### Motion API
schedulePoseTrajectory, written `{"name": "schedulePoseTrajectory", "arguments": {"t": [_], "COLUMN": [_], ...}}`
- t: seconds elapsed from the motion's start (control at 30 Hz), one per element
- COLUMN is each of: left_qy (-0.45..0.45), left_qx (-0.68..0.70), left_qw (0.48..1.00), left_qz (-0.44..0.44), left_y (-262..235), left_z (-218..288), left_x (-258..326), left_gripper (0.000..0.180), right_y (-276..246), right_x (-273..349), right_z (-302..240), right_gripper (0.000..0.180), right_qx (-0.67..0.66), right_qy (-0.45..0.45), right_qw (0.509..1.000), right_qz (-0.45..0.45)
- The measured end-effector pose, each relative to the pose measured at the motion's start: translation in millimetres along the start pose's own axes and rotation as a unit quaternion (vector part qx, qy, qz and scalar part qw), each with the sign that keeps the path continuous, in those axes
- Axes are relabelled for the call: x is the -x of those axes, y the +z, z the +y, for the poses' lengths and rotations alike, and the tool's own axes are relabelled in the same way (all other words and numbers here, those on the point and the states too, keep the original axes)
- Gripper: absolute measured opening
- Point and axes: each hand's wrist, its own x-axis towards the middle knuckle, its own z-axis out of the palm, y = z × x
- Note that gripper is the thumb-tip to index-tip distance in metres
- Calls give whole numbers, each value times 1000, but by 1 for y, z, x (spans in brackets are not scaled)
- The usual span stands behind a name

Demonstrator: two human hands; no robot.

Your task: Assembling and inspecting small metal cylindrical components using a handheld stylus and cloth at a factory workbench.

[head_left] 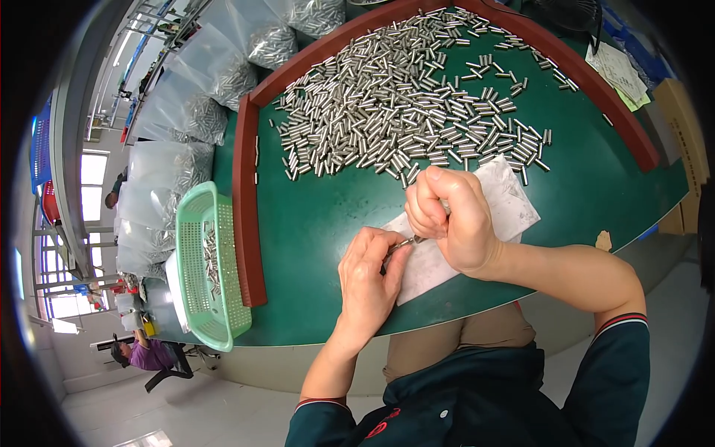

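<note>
Over green tabletop, metal piece pinched by the left hand is best steadied, the right hand curled, contents hidden.

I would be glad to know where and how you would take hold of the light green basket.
Probably by its near-end rim, coming from the person's side with the left hand, the closer one. The light green basket is long with a raised rim; a red rail runs along its right, and clear bags crowd its left. Metal pins lie inside, so keep it level.
</note>
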Motion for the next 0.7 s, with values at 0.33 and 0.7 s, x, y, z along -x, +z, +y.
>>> {"name": "schedulePoseTrajectory", "arguments": {"t": [0.33,0.7], "left_qy": [11,19], "left_qx": [-12,-12], "left_qw": [1000,1000], "left_qz": [13,15], "left_y": [2,1], "left_z": [-1,-1], "left_x": [0,-1], "left_gripper": [12,12], "right_y": [0,2], "right_x": [-1,0], "right_z": [-1,0], "right_gripper": [38,38], "right_qx": [-12,-6], "right_qy": [13,5], "right_qw": [1000,1000], "right_qz": [-1,-2]}}
